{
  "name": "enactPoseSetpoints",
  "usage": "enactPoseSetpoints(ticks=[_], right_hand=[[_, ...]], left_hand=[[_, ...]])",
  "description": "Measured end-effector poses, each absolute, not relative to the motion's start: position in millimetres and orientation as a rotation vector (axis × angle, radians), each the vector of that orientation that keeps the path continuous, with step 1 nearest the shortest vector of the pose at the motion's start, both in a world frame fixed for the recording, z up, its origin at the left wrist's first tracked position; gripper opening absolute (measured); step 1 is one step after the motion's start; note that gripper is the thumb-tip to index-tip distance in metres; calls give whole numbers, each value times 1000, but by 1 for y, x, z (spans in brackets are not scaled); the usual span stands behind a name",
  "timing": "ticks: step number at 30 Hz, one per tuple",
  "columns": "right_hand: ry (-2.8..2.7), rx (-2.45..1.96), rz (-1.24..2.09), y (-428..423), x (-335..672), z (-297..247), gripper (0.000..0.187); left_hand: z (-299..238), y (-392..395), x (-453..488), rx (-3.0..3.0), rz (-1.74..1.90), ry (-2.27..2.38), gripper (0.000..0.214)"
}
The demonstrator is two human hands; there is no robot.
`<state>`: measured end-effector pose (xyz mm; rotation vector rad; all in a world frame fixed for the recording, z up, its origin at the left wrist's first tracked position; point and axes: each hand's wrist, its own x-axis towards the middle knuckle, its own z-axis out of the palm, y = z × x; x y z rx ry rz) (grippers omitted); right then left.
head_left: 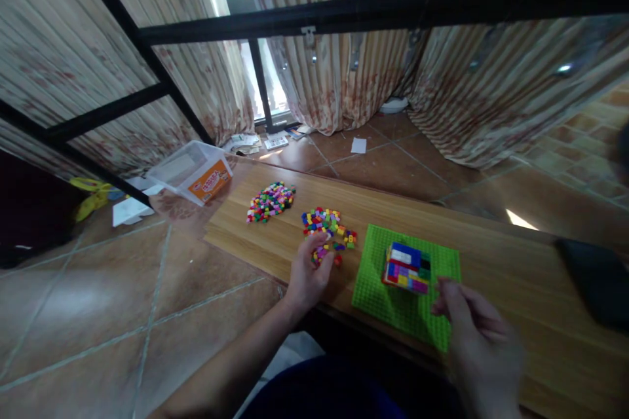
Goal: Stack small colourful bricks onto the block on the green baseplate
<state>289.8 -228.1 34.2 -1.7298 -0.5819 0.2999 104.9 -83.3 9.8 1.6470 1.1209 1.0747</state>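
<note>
My left hand (309, 275) is over the near edge of a loose pile of small toy bricks (322, 217). Its thumb and index finger are apart, with several bricks between and beyond them. A green studded baseplate (374, 255) lies to the right of that pile. On it stands a block-shaped build of multicoloured bricks (407, 268), with white, blue and red on top. My right hand (484, 334) is at the baseplate's right edge, just right of the build. Its fingers are curled together in a pinch, and whatever is between them is hidden.
A second brick heap (271, 201) lies farther left on the wooden table (260, 249). A clear plastic box (191, 170) with an orange label stands past the table's left end. At the right lies a dark flat object (594, 281). Black metal bars (344, 16) cross in front of the curtains.
</note>
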Motion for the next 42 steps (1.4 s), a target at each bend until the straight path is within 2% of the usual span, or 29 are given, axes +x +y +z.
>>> enactPoseSetpoints(ticks=[6,10,16,22,28,35,42], right_hand=[[-1358,-1734,351,-205,233,32,20],[-1578,-1789,244,-183,216,9,24],[-1557,-1997,-12,-143,227,-2,29],[-1541,-2171,5,-111,236,-1,28],[-1544,-2153,-4,-101,235,-9,25],[-1522,-1895,236,-111,227,6,25],[-1299,-1695,435,-149,229,18,22]], left_hand=[[-3,-75,71,1820,957,1320,39],[-7,-73,64,1877,931,1329,44],[-7,-72,63,1913,928,1273,47],[-7,-72,68,1883,947,1237,49],[-13,-67,67,1767,994,1220,43],[-16,-63,69,1595,1029,1194,41],[11,-27,97,2089,977,1220,23]])
